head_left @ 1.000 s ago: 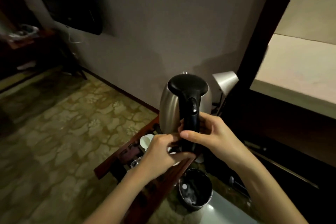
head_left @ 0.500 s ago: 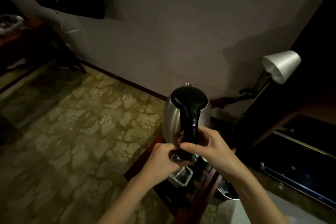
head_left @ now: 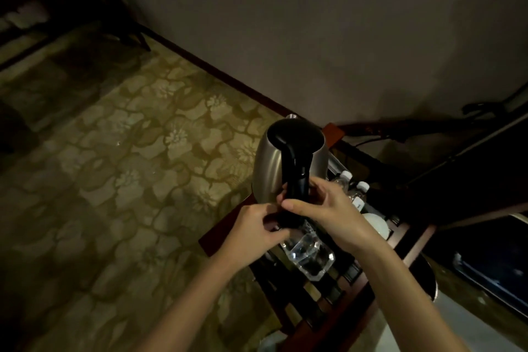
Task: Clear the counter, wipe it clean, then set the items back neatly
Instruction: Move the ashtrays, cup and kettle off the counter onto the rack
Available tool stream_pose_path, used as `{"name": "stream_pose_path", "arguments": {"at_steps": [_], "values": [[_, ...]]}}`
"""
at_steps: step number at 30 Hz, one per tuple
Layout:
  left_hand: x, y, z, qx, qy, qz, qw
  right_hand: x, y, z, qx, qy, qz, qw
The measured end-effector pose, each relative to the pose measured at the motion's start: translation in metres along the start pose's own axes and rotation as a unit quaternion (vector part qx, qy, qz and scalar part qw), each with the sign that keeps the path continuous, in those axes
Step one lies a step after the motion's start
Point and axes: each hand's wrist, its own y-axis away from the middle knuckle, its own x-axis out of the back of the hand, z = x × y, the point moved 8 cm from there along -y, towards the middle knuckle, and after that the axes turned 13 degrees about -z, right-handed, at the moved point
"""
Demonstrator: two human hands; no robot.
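Note:
A steel electric kettle with a black lid and black handle is held over a dark wooden slatted tray. My right hand grips the black handle from the right side. My left hand curls around the lower end of the handle at the kettle's base. Below the hands, a clear glass lies on the tray. Water bottles with white caps and a white cup stand on the tray to the right.
A patterned carpet covers the floor to the left. A grey wall runs behind the tray. Dark furniture and a lamp arm fill the right side. A round dark bin sits at the tray's right edge.
The view has tilted down and left. The kettle, still held by both hands, now sits lower against the tray, and the bottles and cup have come into sight.

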Motion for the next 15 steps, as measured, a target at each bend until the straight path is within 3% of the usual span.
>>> {"name": "stream_pose_path", "arguments": {"at_steps": [5,8,12,15], "values": [[0.013,-0.002,-0.088,0.026,0.073,0.091,0.993,0.013,-0.024,0.051,-0.006,-0.005,-0.014,1.000],[0.016,-0.007,-0.156,0.095,0.089,0.148,0.980,0.021,-0.030,0.069,-0.008,0.000,-0.034,0.999],[0.000,-0.037,-0.232,0.235,0.059,0.146,0.959,0.033,-0.037,0.085,0.004,-0.001,-0.040,0.999],[-0.012,-0.065,-0.242,0.230,-0.034,0.155,0.960,0.040,-0.041,0.097,0.021,-0.001,-0.037,0.999]]}}
